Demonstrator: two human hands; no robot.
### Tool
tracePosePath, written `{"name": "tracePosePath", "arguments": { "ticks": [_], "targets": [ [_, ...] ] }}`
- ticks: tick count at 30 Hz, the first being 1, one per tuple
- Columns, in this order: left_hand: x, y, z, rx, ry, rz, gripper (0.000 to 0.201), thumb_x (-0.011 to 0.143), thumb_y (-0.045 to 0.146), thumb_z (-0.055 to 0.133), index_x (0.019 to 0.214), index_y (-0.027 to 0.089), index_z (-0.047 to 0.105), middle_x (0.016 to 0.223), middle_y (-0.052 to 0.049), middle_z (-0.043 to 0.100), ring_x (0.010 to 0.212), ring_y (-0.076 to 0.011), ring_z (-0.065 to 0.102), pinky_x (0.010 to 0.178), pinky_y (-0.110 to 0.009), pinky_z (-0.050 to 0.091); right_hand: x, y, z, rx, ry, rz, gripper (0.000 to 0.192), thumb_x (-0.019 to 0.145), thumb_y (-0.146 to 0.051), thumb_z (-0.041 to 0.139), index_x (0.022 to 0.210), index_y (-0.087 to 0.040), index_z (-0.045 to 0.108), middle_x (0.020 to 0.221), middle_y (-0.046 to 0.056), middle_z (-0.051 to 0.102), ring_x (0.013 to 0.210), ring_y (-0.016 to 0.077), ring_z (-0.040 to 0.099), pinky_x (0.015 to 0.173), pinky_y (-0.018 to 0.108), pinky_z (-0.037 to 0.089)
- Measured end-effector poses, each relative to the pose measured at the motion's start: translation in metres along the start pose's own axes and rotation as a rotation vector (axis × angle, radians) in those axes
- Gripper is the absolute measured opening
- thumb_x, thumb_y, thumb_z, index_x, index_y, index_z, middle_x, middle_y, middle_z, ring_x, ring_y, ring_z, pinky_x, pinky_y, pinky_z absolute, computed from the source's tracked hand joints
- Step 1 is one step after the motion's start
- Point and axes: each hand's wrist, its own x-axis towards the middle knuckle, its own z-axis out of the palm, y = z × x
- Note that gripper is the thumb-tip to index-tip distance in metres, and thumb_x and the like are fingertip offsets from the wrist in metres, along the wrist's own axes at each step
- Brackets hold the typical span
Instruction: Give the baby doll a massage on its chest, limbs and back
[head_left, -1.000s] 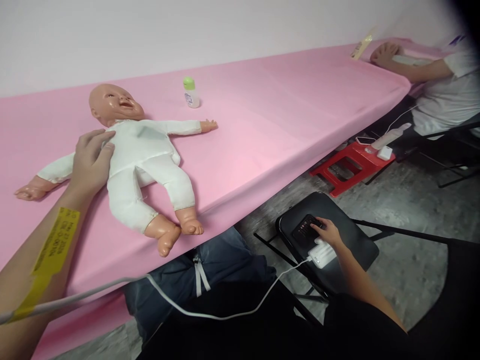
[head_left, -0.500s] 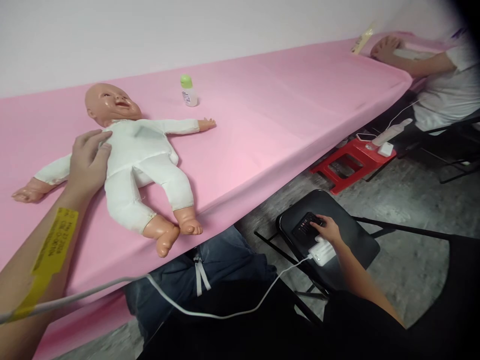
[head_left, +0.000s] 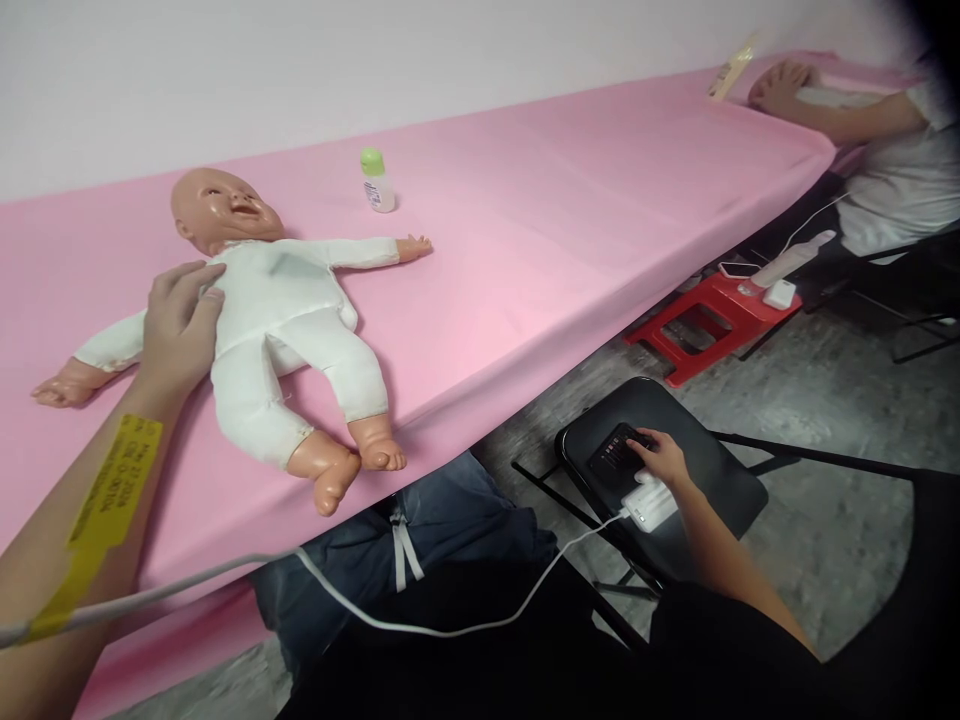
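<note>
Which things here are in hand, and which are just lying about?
In hand:
- baby doll, under the left hand
- phone, touched by the right hand
- white power bank beside it

Lying about:
- green-capped bottle
- red stool
- another person's hand, far end of the pink table

A doll lies on its back on the desk, near the front edge, feet toward that edge. The left hand rests on the doll's chest. A small bottle stands behind the doll, toward the back edge. Right of the desk, on a chair, lie a phone and a power bank under the right hand. A stool stands beyond, before a co-worker's hand at the far corner.
</note>
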Motion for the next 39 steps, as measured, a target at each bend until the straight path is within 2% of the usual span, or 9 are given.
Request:
{"name": "tracePosePath", "arguments": {
  "ticks": [4,11,17,24,27,32,39],
  "targets": [
    [0.001,-0.002,-0.001,0.005,-0.014,-0.008,0.047,0.102,0.041,0.051,0.14,0.016,0.063,0.148,-0.013,0.053,0.142,-0.0275,0.047,0.126,-0.048,0.031,0.005,-0.002,0.0,-0.015,0.009,0.04,0.056,0.072,-0.057,0.068,0.109,-0.016,0.077,0.111,0.016,0.073,0.095,0.0297,0.069,0.091,0.044,0.055],
    [0.0,-0.001,-0.001,0.007,-0.013,-0.014,0.048,0.102,0.041,0.051,0.14,0.016,0.063,0.148,-0.014,0.054,0.143,-0.0284,0.047,0.126,-0.049,0.031,0.023,-0.007,-0.002,-0.008,-0.033,0.124,0.04,0.067,-0.053,0.071,0.088,-0.02,0.077,0.085,0.009,0.078,0.079,0.0273,0.07,0.08,0.041,0.054],
    [0.0,0.004,-0.001,0.002,-0.007,-0.01,0.046,0.102,0.04,0.051,0.14,0.017,0.063,0.148,-0.012,0.054,0.142,-0.027,0.047,0.126,-0.048,0.032,0.027,-0.008,-0.004,0.014,-0.039,0.14,0.041,0.063,-0.057,0.075,0.082,-0.021,0.075,0.087,0.009,0.079,0.083,0.0274,0.072,0.081,0.038,0.053],
    [-0.001,0.005,0.001,0.007,-0.008,0.008,0.047,0.102,0.04,0.051,0.14,0.017,0.064,0.147,-0.011,0.055,0.142,-0.0261,0.048,0.126,-0.046,0.032,0.023,-0.007,-0.007,0.034,-0.069,0.148,0.049,0.063,-0.059,0.076,0.092,-0.02,0.077,0.089,0.008,0.08,0.076,0.0244,0.071,0.075,0.036,0.054],
    [0.0,0.005,0.0,0.005,-0.007,-0.001,0.047,0.101,0.041,0.051,0.14,0.017,0.064,0.147,-0.011,0.055,0.141,-0.0256,0.048,0.126,-0.045,0.032,0.024,-0.01,-0.006,0.022,-0.048,0.155,0.042,0.065,-0.057,0.074,0.086,-0.021,0.076,0.087,0.008,0.079,0.078,0.0251,0.071,0.076,0.036,0.054],
    [0.001,0.007,-0.002,0.009,-0.009,-0.02,0.047,0.101,0.042,0.051,0.14,0.018,0.064,0.148,-0.01,0.055,0.142,-0.0255,0.048,0.127,-0.045,0.031,0.028,-0.019,-0.004,-0.02,0.0,0.193,0.033,0.065,-0.054,0.075,0.069,-0.022,0.071,0.069,0.007,0.074,0.071,0.0258,0.068,0.073,0.037,0.053],
    [0.0,0.009,-0.003,0.011,-0.01,-0.02,0.046,0.102,0.042,0.051,0.14,0.02,0.064,0.148,-0.009,0.055,0.142,-0.0258,0.047,0.126,-0.045,0.033,0.028,-0.023,0.002,-0.035,0.05,0.208,0.034,0.065,-0.056,0.074,0.062,-0.023,0.067,0.061,0.006,0.07,0.062,0.0229,0.064,0.069,0.036,0.052]
  ]
}}
